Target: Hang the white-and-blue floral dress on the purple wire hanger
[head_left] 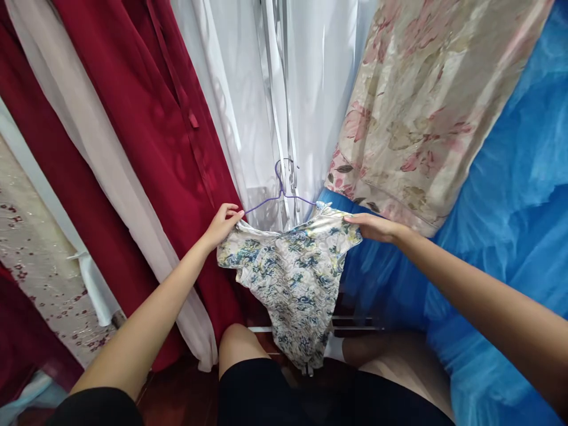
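A floral bodysuit (302, 284), off-white with blue and yellow print, hangs between my two hands on a thin purple hanger (281, 192). My left hand (223, 223) pinches the shoulder on the left, close to the hanger's end. On the other side, my right hand (373, 227) holds the opposite shoulder, with the thumb on top and the fingers partly hidden. The hanger's hook points up in front of the white cloth. Downward the garment narrows to a tip between my legs.
Hanging fabrics surround me: dark red cloth (133, 118) at left, white cloth (239, 89) ahead, a pink-flowered beige garment (426, 118) and blue tulle (510, 236) at right. My bent knee (242, 343) is low in the middle, above a dark reddish floor (177, 396).
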A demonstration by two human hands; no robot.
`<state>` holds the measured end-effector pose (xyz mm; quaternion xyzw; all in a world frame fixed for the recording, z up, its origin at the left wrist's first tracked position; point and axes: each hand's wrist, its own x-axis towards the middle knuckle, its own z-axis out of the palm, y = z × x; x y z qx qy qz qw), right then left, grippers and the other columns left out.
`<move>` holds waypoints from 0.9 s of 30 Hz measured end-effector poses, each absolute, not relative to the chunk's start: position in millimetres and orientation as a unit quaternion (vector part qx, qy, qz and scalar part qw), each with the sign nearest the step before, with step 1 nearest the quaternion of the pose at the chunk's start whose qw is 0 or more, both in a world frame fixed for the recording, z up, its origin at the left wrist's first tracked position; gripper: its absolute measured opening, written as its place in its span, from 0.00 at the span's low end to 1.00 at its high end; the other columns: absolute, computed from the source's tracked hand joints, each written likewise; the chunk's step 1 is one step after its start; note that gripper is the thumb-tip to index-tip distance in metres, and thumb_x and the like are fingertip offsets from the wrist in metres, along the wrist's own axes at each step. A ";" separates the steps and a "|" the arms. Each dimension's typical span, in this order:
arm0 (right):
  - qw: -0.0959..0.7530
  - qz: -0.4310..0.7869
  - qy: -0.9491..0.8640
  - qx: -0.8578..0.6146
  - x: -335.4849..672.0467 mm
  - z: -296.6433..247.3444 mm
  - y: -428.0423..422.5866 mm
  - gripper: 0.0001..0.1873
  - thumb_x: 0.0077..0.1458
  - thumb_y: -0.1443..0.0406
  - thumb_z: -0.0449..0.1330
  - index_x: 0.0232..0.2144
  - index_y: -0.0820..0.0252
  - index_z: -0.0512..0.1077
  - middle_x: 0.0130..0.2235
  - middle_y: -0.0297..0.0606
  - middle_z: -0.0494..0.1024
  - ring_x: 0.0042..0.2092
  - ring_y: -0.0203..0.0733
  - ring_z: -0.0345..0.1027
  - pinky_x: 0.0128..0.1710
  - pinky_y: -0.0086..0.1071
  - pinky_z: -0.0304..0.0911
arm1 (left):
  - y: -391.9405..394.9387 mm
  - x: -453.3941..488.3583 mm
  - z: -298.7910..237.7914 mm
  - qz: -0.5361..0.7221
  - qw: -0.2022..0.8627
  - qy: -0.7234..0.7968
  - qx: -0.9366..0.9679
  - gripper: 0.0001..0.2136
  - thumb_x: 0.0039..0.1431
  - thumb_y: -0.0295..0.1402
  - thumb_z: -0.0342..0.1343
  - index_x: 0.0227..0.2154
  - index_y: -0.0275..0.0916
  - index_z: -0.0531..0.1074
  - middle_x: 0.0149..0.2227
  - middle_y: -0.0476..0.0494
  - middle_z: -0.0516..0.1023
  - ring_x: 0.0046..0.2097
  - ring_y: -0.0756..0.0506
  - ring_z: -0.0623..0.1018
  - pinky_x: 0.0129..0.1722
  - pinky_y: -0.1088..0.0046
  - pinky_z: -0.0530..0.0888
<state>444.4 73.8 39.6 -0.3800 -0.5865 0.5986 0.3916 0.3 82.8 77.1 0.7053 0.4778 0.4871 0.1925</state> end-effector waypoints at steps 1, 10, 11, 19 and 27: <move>0.418 0.585 -0.584 -0.377 447.7 39.0 72.8 0.14 0.50 0.58 0.69 0.35 0.62 0.79 0.36 0.44 0.85 0.40 0.49 0.80 0.44 0.39 0.73 | 80.4 4.9 77.0 0.486 0.197 0.466 0.713 0.22 0.55 0.48 0.60 0.45 0.37 0.70 0.35 0.46 0.75 0.36 0.46 0.75 0.38 0.70 0.70; 0.566 0.511 -0.556 -0.330 396.0 111.7 42.8 0.20 0.62 0.52 0.55 0.41 0.60 0.78 0.34 0.42 0.83 0.42 0.53 0.79 0.44 0.43 0.73 | 81.8 55.3 88.7 0.492 0.144 0.439 0.738 0.15 0.56 0.45 0.60 0.30 0.36 0.77 0.29 0.46 0.75 0.35 0.44 0.73 0.37 0.70 0.67; 0.540 0.503 -0.593 -0.322 386.7 119.2 29.5 0.23 0.62 0.49 0.54 0.42 0.60 0.78 0.35 0.42 0.83 0.43 0.54 0.78 0.44 0.44 0.73 | 83.5 56.4 87.9 0.506 0.133 0.444 0.727 0.15 0.57 0.45 0.60 0.29 0.36 0.76 0.28 0.46 0.75 0.35 0.44 0.73 0.37 0.70 0.67; 0.240 0.187 -0.923 -0.235 341.5 122.2 -42.7 0.24 0.61 0.47 0.60 0.50 0.56 0.77 0.49 0.42 0.80 0.51 0.53 0.74 0.52 0.44 0.69 | 67.3 63.8 84.1 0.702 0.132 0.407 0.570 0.28 0.65 0.59 0.37 0.34 0.39 0.70 0.35 0.41 0.73 0.36 0.45 0.73 0.37 0.69 0.69; 0.309 -0.083 -0.919 -0.232 317.8 60.8 -10.7 0.67 0.46 0.52 0.72 0.73 0.61 0.35 0.70 0.60 0.52 0.69 0.68 0.49 0.64 0.59 0.53 | -18.3 109.9 119.0 0.634 0.470 0.235 0.567 0.24 0.68 0.53 0.41 0.28 0.39 0.68 0.31 0.43 0.72 0.31 0.47 0.73 0.35 0.66 0.73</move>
